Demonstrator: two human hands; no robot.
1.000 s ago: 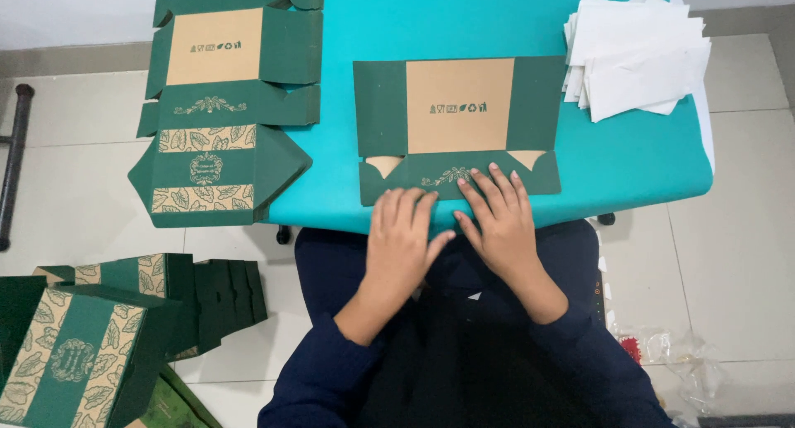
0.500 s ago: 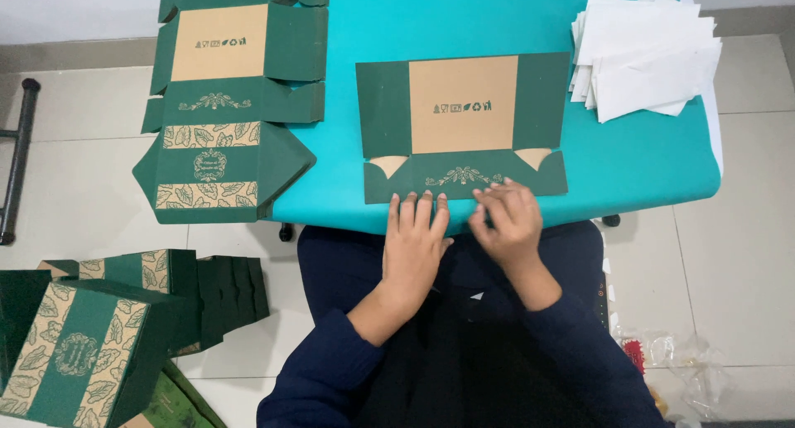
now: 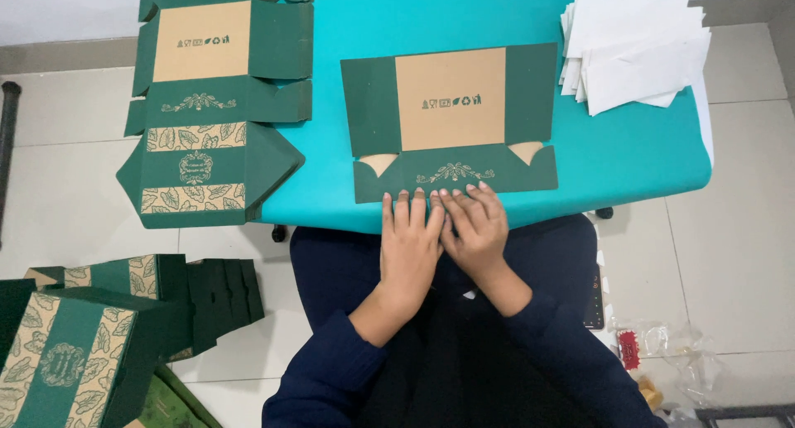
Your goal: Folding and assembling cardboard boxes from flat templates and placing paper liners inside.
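Pale floor tiles spread out beneath a teal surface [image 3: 629,159] that fills the upper middle of the head view. A flat, unfolded green carton blank [image 3: 451,122] lies on the surface, its tan kraft panel facing up in the centre, dark green flaps on either side and a long green flap with a gold leaf ornament along the near edge.

Both hands rest on that near flap, side by side at the surface's edge. The left hand [image 3: 410,238] lies palm down with fingers extended flat, their tips on the lower rim of the blank. The right hand [image 3: 474,229] lies just beside it, touching it, fingers also spread flat and pressing on the same flap; neither hand is closed around anything. Dark navy sleeves run back toward the seated person's lap.

Up at the far right corner of the surface sits a loose stack of white paper sheets [image 3: 633,51], well apart from the hands. To the left, a stack of more flattened green cartons [image 3: 215,113] hangs over the surface's left edge, showing a tan panel and gold leaf bands. Down on the floor at the lower left stand assembled green boxes [image 3: 70,353] with leaf-patterned strips, and crumpled clear plastic [image 3: 662,349] lies on the tiles at the lower right.
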